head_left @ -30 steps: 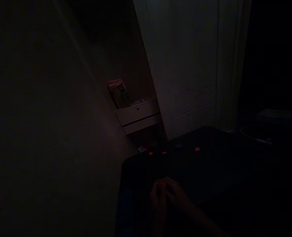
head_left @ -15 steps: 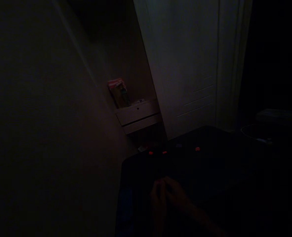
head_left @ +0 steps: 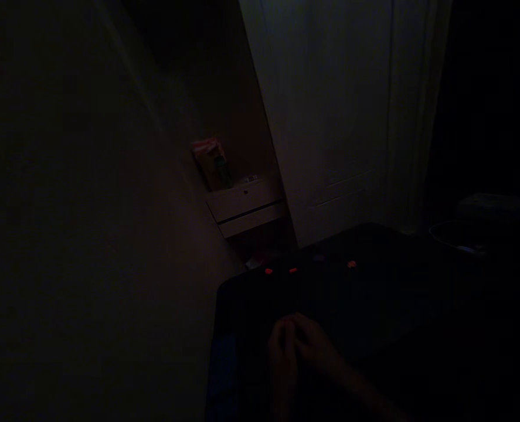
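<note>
The room is very dark. My left hand (head_left: 281,346) and my right hand (head_left: 315,347) meet at the fingertips above the dark surface (head_left: 365,305). Both hands are closed, fingers pinched together. A faint reddish tint shows between the fingertips, too dim for me to name what is there. Beyond the hands, on the far part of the surface, lie a small red piece (head_left: 268,271), a short flat red piece (head_left: 292,270) and a rounder orange-red piece (head_left: 352,264). A dim flat purplish piece (head_left: 318,258) lies between the last two.
A pale drawer unit (head_left: 246,202) stands behind, with a red-striped bag (head_left: 207,161) and a dark green container (head_left: 223,170) on top. A tall pale door panel (head_left: 325,117) rises at the back. A thin white cable (head_left: 439,234) curves at the right. Dark blue material (head_left: 223,369) lies at the left edge.
The picture is slightly dimmer. My hands stay together in almost the same place, and the reddish spot at the fingertips shows less. The pieces on the surface have not moved.
</note>
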Tool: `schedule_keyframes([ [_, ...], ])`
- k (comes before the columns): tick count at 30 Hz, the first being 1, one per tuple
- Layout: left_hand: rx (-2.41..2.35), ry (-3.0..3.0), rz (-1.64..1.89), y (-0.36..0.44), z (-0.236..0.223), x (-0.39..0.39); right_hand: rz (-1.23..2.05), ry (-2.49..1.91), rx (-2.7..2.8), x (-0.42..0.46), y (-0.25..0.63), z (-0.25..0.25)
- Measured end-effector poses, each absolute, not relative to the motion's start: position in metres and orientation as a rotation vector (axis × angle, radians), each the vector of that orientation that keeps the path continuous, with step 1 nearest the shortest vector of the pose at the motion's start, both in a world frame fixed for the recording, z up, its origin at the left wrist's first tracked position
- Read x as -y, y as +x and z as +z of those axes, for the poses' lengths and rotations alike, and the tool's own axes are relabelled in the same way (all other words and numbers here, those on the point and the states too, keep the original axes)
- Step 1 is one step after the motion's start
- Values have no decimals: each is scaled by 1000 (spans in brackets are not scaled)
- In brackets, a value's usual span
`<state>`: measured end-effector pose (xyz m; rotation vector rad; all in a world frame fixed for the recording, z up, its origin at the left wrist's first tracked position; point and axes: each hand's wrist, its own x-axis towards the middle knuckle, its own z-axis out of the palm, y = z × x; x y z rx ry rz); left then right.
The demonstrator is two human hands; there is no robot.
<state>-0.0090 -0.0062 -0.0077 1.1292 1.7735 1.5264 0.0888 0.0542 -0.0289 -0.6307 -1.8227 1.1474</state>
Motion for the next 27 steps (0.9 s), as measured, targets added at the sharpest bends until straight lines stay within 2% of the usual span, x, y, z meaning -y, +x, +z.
schedule_keyframes([
  [27, -1777, 1128, 1543, -8, -2, 6, 1146, -629, 1814, -51, 91, -22],
])
